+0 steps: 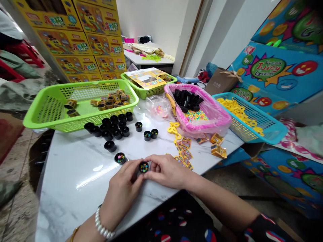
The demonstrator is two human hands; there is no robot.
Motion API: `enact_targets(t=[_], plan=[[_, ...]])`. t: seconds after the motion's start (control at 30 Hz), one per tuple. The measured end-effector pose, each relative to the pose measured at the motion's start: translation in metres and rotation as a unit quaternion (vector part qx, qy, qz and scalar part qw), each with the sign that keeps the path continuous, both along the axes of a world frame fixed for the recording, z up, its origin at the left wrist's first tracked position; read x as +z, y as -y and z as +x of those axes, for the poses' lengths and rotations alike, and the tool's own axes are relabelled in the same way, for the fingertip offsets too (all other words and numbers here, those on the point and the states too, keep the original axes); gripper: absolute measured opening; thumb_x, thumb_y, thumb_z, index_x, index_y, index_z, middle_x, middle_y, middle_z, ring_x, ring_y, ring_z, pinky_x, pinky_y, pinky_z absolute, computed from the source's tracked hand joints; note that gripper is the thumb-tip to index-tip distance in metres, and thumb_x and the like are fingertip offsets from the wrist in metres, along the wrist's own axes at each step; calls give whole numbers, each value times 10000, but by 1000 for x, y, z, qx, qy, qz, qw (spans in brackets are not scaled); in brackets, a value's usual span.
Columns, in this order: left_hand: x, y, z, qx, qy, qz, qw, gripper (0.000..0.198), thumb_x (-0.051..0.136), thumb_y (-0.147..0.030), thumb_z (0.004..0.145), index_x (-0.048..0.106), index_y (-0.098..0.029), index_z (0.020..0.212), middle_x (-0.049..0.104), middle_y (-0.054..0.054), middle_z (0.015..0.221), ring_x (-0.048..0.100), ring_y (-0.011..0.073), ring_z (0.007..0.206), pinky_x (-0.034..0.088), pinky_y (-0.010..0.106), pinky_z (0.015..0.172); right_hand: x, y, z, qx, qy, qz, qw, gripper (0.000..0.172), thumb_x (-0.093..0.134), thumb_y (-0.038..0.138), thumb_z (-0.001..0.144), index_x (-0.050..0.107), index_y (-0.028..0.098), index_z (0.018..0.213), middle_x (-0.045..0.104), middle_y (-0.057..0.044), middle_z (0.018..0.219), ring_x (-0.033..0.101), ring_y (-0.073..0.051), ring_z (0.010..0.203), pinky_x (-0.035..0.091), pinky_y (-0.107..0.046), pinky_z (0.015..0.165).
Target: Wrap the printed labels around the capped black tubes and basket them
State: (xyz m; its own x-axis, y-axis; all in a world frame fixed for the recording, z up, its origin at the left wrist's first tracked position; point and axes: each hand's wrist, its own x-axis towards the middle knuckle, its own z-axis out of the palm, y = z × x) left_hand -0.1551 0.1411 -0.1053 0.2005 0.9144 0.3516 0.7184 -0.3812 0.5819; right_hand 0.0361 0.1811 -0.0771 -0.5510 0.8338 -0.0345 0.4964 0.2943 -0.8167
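A small black cup (143, 167) with colourful beads inside is pinched between my two hands near the table's front edge. My left hand (124, 188) grips its left side, and my right hand (165, 170) closes on it from the right. Just left of my fingers stands another black cup (120, 158) with beads and a pink piece. Farther off, a cluster of black cups (116, 127) covers the table, and a pair of bead-filled cups (147, 135) stands to its right. Yellow printed labels (185, 154) lie beyond my right hand.
A green basket (60, 124) holds yellow-wrapped cups. The pink basket (214, 122) contains black cups and coloured beads; a blue basket (271, 129) holds yellow plastic pieces. Yellow rings (174, 127) lie near the labels. Stacked yellow boxes (63, 42) and blue cartons (285, 70) stand behind.
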Motion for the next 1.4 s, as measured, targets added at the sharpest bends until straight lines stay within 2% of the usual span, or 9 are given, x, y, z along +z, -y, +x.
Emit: enact_targets(t=[0.07,0.13,0.27,0.37,0.57,0.73,0.97,1.13,1.4], plan=[[0,-3,0,-4,9,-11,1000,232,572,-217,870,612,-228,1099,721,47,967,633,132,557,562,259,562,2,-8,12,-13,3,3,1000,346,684,340,859,672,178,1165,699,6,731,640,-133,636,474,-228,634],[2,-4,1,0,22,-25,999,222,571,-218,857,614,-225,1075,715,36,936,626,125,545,557,250,553,4,-21,27,-90,55,76,992,318,667,324,878,673,169,1156,715,-20,769,664,-161,688,497,-260,698],[6,-2,2,9,28,-38,999,208,561,-207,836,617,-218,1035,708,22,884,623,119,527,556,246,542,4,-52,51,-245,264,245,900,320,552,275,951,618,151,1237,708,-142,1087,686,-269,936,508,-355,809],[6,1,1,14,37,-37,999,224,557,-180,812,614,-217,1026,705,14,833,626,126,522,552,240,517,0,-68,52,-226,374,252,864,368,504,272,971,566,155,1314,674,-163,1203,697,-293,935,528,-365,743],[2,2,-2,8,58,-45,997,323,535,-179,844,589,-212,1161,703,50,940,630,129,554,576,259,563,3,-75,37,-169,378,259,873,424,546,240,951,530,176,1370,671,-138,1253,690,-269,1025,549,-339,791],[4,5,-2,-6,80,-74,994,297,539,-125,814,610,-221,1086,682,44,927,639,142,601,571,264,596,16,-60,26,-128,270,297,907,287,562,234,950,642,163,1216,721,-112,1152,693,-251,1025,521,-348,907],[-21,6,-3,25,89,-54,994,346,558,-58,703,603,-219,1006,649,12,827,607,132,577,522,238,567,-6,-38,27,-137,159,353,912,185,535,295,959,676,188,1014,746,-43,866,709,-198,696,510,-314,646],[-15,8,-4,-4,78,-88,993,350,569,-98,762,609,-200,1095,680,63,963,643,153,677,544,261,637,-14,-20,58,-118,146,297,936,205,528,327,955,688,200,965,730,-23,780,699,-177,664,506,-289,621],[2,-3,-9,-29,81,-145,986,250,570,-269,818,650,-215,1048,696,14,793,609,153,564,518,266,567,26,-19,97,-227,157,297,914,150,594,269,915,730,205,913,772,-18,856,703,-177,714,497,-279,661]])
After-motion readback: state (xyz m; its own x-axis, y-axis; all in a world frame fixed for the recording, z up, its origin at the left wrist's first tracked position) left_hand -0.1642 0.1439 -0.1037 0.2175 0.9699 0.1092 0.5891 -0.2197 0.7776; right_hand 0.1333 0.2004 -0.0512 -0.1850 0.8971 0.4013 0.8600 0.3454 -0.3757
